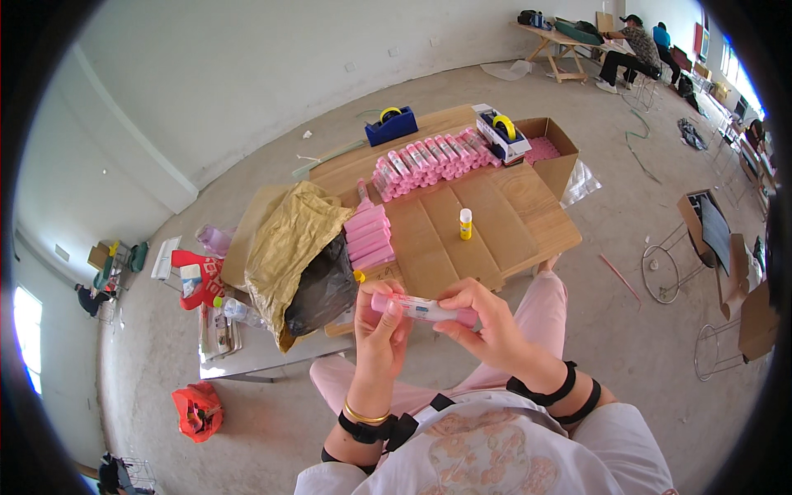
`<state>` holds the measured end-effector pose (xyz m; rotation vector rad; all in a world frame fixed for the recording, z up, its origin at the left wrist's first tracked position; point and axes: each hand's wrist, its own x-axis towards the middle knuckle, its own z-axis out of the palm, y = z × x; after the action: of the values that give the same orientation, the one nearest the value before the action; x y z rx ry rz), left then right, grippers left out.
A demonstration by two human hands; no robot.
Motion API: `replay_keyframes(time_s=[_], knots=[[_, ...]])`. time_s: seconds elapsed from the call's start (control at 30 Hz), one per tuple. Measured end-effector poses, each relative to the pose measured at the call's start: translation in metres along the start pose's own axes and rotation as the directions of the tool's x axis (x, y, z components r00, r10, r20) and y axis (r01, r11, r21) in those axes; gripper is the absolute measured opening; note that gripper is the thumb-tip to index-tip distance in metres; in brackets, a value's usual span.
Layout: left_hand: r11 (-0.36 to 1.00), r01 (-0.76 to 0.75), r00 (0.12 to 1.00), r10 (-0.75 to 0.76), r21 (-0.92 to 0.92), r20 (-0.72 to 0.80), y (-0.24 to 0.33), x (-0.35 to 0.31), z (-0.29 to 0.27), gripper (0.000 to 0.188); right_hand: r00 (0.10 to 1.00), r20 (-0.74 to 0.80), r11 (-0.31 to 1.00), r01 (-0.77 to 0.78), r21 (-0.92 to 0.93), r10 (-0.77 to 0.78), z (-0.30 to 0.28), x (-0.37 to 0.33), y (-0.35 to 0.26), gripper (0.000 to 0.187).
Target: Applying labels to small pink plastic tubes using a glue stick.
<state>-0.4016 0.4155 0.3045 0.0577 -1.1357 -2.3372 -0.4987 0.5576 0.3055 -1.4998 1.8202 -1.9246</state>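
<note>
A pink tube (425, 308) with a white printed label round its middle lies sideways between my two hands, above the table's near edge. The fingers and thumb of my left hand (381, 328) pinch its left end. At its right end, my right hand (488, 320) grips with thumb and fingers against the label. On a flat brown cardboard sheet (437, 252) beyond them stands a yellow glue stick (466, 224) with a white cap. Left of the sheet lie several plain pink tubes (369, 235). Labelled pink tubes (429, 162) are stacked in a long pile behind it.
Two tape dispensers, one blue (392, 126) and one with yellow tape (505, 139), sit at the wooden table's (554, 223) far side. A cardboard box (561, 165) stands beyond. A gold sack (293, 227) and black bag (323, 280) lie left. A red bag (198, 410) sits on the floor.
</note>
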Motion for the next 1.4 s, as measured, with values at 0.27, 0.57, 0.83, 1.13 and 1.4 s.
replay_keyframes(time_s=[0.27, 0.57, 0.83, 1.13, 1.4], knots=[[0.983, 0.183, 0.96, -0.185, -0.029, -0.209, -0.024, 0.014, -0.008, 0.03, 0.992, -0.123, 1.0, -0.002, -0.01, 0.0, 0.005, 0.007, 0.022, 0.036], [0.956, 0.241, 0.85, -0.292, -0.167, -0.438, -0.055, 0.043, -0.042, 0.035, 0.828, -0.271, 0.865, -0.422, 0.272, 0.49, -0.02, 0.014, 0.147, 0.021], [0.877, 0.439, 0.89, -0.454, -0.195, -0.039, -0.058, 0.064, -0.049, 0.056, 0.804, -0.241, 0.723, -0.595, -0.351, 0.544, -0.047, 0.037, 0.315, 0.055], [0.879, 0.438, 0.892, -0.451, -0.188, -0.026, -0.052, 0.071, -0.054, 0.062, 0.75, -0.182, 0.669, -0.654, -0.354, 0.636, -0.032, 0.066, 0.282, 0.044], [0.897, 0.413, 0.902, -0.427, -0.158, -0.069, -0.043, 0.06, -0.039, 0.061, 0.947, 0.021, 0.903, -0.312, 0.295, 0.32, -0.013, 0.045, 0.077, 0.031]])
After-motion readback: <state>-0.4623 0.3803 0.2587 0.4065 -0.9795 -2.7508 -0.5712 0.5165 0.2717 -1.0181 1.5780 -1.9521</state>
